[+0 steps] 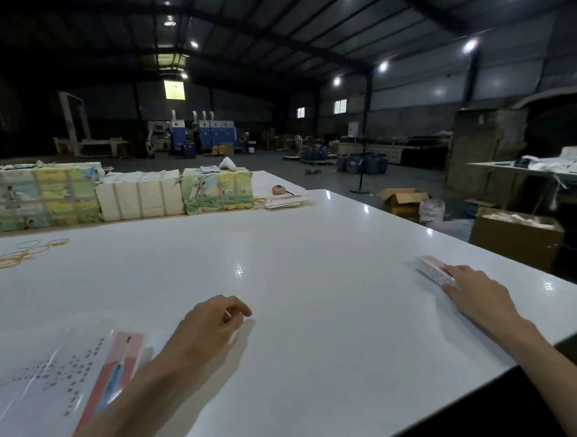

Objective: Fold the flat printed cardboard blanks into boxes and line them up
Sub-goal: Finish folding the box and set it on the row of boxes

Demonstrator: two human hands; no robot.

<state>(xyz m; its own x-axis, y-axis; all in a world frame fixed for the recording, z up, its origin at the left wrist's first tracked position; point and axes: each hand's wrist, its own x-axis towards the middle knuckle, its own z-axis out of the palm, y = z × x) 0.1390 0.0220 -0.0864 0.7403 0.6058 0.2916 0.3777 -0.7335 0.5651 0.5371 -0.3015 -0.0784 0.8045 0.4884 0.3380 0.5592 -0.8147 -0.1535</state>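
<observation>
Box of white cardboard (433,269), folded, with rows of small red print and a pink panel, lies near the right edge of the glossy white table (282,253). The right hand (473,290) pinches its near end between a fingertip on top and the thumb at the side. The print is too small and blurred to read.

The left hand (215,320) is at the middle of the table, fingers loosely curled with thumb and forefinger tips close, holding nothing. Beside its forearm, at the near left, lies a stack of flat white blanks (52,378) with the same unreadable red print and a pink-and-blue strip.

Tan rubber bands (26,253) lie further left. Strapped bundles of pastel printed sheets (217,192) and one of plain white sheets (139,199) line the far edge.

On the floor to the right, an open brown carton (517,240) holds pale material; a second open carton (402,198) shows no contents from here.
</observation>
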